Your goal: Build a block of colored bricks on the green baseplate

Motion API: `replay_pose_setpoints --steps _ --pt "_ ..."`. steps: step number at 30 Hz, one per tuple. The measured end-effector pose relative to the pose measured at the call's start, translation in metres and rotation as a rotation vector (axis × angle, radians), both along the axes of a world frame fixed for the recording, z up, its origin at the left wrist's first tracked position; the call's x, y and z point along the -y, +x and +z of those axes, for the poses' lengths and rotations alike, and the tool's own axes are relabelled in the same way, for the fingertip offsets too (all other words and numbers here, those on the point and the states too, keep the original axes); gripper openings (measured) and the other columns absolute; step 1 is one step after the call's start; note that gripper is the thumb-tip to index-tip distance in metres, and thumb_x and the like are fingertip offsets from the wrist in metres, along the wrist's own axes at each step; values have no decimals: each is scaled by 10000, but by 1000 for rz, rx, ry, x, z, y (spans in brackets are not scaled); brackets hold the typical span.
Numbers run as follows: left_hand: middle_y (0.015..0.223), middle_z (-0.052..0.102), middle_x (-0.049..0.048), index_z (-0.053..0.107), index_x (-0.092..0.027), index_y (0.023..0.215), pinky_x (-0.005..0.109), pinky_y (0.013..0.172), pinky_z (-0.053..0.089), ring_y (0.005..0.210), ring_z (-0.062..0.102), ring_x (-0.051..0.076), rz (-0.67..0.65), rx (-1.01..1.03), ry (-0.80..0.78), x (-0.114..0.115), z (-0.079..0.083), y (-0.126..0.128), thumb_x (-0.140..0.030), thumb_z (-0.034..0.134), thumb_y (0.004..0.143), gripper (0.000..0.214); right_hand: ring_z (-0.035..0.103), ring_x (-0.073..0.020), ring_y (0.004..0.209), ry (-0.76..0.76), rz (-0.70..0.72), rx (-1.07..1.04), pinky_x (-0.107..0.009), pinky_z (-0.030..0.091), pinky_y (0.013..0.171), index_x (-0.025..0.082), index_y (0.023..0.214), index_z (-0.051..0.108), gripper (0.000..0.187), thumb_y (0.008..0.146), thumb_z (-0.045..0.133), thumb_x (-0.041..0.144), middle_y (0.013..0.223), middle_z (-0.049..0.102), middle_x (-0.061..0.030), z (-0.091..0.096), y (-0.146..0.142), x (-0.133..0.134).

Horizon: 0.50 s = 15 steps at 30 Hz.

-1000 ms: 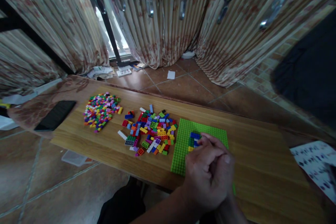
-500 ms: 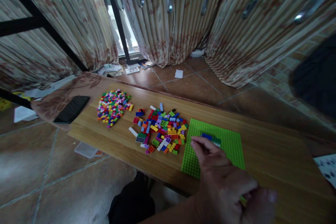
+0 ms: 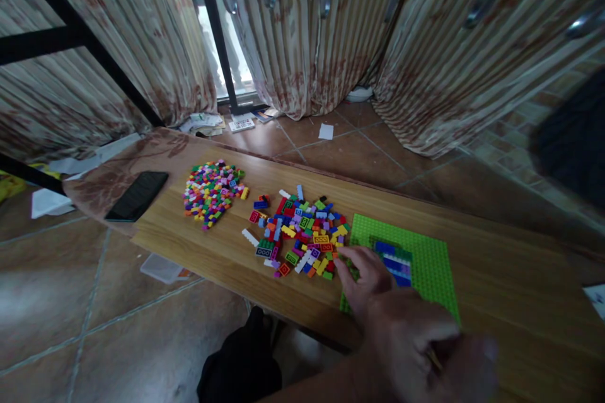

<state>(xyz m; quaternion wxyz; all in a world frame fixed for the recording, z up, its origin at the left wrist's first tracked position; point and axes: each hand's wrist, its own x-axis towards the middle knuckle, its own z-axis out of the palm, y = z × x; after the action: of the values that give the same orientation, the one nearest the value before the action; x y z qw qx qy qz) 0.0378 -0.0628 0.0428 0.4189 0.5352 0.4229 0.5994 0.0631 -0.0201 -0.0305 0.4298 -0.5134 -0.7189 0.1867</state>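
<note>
1. At left, a clear plastic container point(image 3: 161, 269) is being supported by the floor point(image 3: 127, 327).
2. Studded bricks point(image 3: 305, 224) are being borne by the wooden tabletop point(image 3: 510, 277), left of a green baseplate point(image 3: 435, 258).
3. The right hand point(image 3: 371, 274) is being held beside them, the left hand point(image 3: 416, 334) curled nearer; grips cannot be told.

a blurred hand point(image 3: 418, 330), probably the left, hides some green baseplate point(image 3: 431, 267).

Striped curtains point(image 3: 293, 38), bright window point(image 3: 240, 63), brown tiled floor point(image 3: 47, 302); rightward, perhaps a brick wall point(image 3: 503, 151).

The right hand point(image 3: 367, 276) extends leftward beyond the curled left hand point(image 3: 418, 326).
</note>
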Motion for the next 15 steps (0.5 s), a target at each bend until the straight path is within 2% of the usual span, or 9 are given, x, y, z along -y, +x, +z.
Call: replay_pose_setpoints --steps 3,8,10,13,15 --pt "354 215 -65 182 -192 431 266 449 234 392 221 54 -141 -64 4 7 -10 10 -253 644 679 527 637 -230 807 2 -36 142 -370 504 720 200 906 691 119 869 586 242 843 695 -64 -6 -8 -9" --pt "353 302 -56 347 -184 406 215 454 296 393 328 52 -390 -193 17 3 -20 11 -344 614 739 457 637 -202 829 -21 -23 228 -321 492 738 190 920 683 139 897 557 246 886 703 -59 -6 -8 -6" --pt "352 316 -51 336 -185 399 212 448 306 389 343 55 -394 -216 -6 1 -20 11 -357 621 731 471 636 -201 825 -21 -23 229 -318 487 737 193 915 684 151 907 552 267 880 704 -56 -5 -9 -6" --pt "335 290 -50 240 -193 403 223 421 278 370 322 56 -303 -212 -93 0 -19 15 -336 650 692 521 638 -205 824 -8 -24 228 -324 482 742 191 916 688 170 916 547 286 861 706 -56 -6 -12 -8" --pt "331 271 -50 213 -196 412 234 411 255 364 300 57 -265 -184 -96 1 -19 17 -337 648 679 530 640 -207 823 1 -23 228 -328 482 742 191 919 691 176 917 546 292 858 708 -56 -7 -14 -10"
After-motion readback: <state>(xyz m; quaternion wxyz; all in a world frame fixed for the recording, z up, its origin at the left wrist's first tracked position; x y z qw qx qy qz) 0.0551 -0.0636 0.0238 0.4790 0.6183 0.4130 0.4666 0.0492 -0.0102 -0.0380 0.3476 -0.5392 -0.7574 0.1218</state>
